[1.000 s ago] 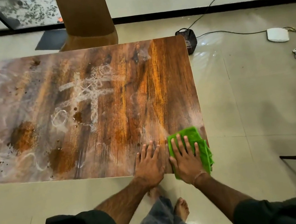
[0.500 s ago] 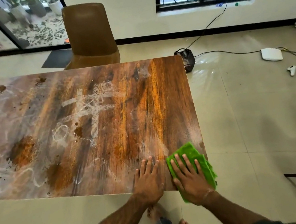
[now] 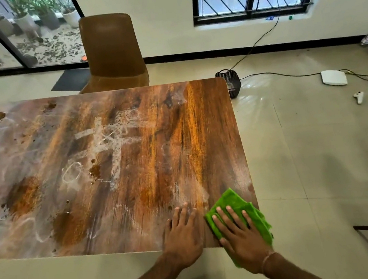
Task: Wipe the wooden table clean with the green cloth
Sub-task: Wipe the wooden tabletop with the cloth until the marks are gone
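The table [image 3: 135, 170] is wooden, rectangular, with rounded far corners. Its right portion shows clean orange-brown grain. The centre carries white chalk-like marks [image 3: 107, 141]: crossed lines and circles. The left portion carries brown stains [image 3: 23, 198], small spatter and pale smears.

The cloth [image 3: 235, 201] is green and lies at the table's near right corner, overhanging the near edge. The right hand [image 3: 240, 238] lies flat on top of it, fingers extended and slightly spread, pressing down, not clenched around the fabric. The left hand [image 3: 184, 237] rests flat on bare wood just beside the cloth, fingers straight and open, holding nothing.

A brown chair [image 3: 112, 52] stands at the table's far edge. On the floor to the right lie a small black device [image 3: 231, 82], a cable [image 3: 276, 74] and a white box [image 3: 333, 77].
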